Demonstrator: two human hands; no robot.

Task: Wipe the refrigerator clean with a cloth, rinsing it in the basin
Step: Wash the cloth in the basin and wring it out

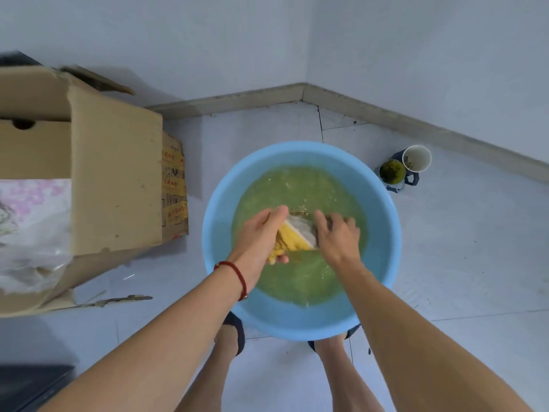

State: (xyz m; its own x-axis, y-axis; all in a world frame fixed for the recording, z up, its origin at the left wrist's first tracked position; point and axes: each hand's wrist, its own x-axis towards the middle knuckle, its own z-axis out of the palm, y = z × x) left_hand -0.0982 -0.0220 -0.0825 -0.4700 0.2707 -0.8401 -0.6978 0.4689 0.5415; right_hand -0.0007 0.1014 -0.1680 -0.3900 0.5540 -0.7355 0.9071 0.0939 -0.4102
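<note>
A round light-blue basin (225,209) stands on the tiled floor, holding cloudy green-tinted water. Over the water, a yellow and white cloth (294,237) is stretched between both hands. My left hand (261,236), with a red cord at the wrist, grips the yellow end, fingers curled round it. My right hand (337,236) grips the white end, its fingertips partly in the water. Part of the cloth is hidden under both hands. The refrigerator is out of view.
A large open cardboard box (113,173) with plastic wrap inside stands to the left, close to the basin. Two small cups (405,168) sit on the floor at the right rear. My feet are just behind the basin. Walls meet in a corner beyond.
</note>
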